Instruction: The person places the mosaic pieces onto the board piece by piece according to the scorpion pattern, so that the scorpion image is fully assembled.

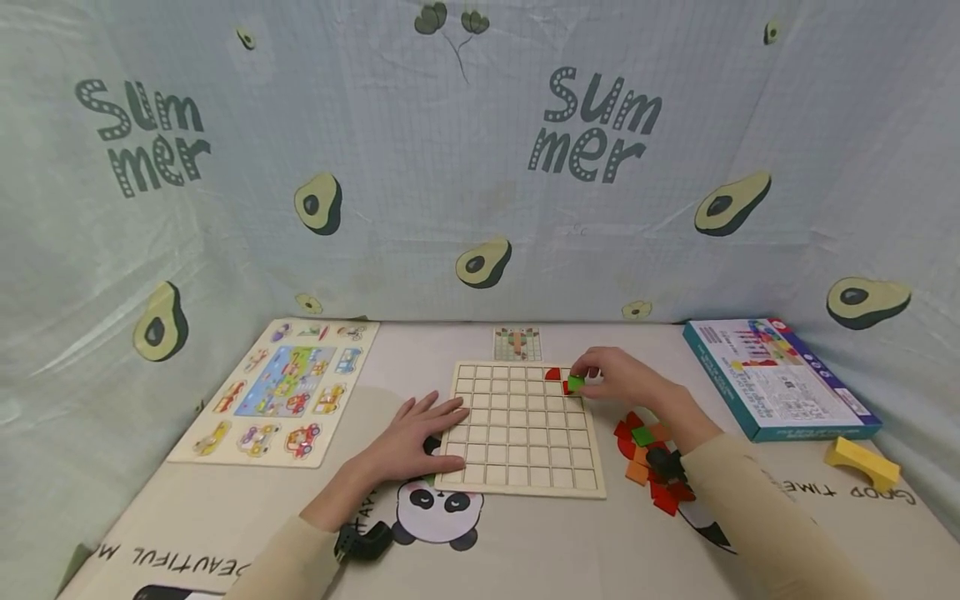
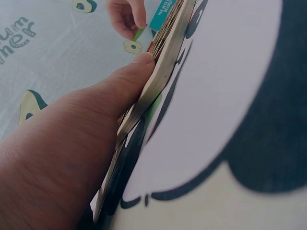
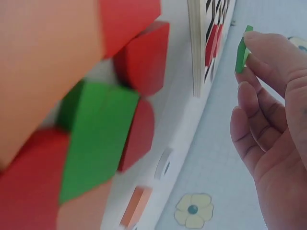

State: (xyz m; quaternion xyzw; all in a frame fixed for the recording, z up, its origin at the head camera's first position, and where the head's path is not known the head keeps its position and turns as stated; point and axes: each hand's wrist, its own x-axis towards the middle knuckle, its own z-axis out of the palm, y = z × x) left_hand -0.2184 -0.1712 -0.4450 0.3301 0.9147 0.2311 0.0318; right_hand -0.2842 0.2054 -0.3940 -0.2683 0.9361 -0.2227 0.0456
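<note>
My right hand (image 1: 618, 379) pinches a green square tile (image 1: 575, 383) over the far right corner of a wooden grid board (image 1: 519, 433). In the right wrist view, thumb and fingers hold that green tile upright by its edges. A red quarter-round tile (image 1: 552, 374) lies in the board's far row, and another red tile (image 1: 567, 388) shows partly behind the green one. My left hand (image 1: 416, 442) rests at the board's left edge with fingers spread. The left wrist view shows its thumb (image 2: 129, 79) lying along the rim.
Right of the board lies a pile of red, orange and green tiles (image 1: 637, 473), partly behind the right wrist. A small pattern card (image 1: 517, 342) is beyond the board. A picture puzzle (image 1: 285, 392) lies left; a teal box (image 1: 780, 379) and yellow arch block (image 1: 862, 463) lie right.
</note>
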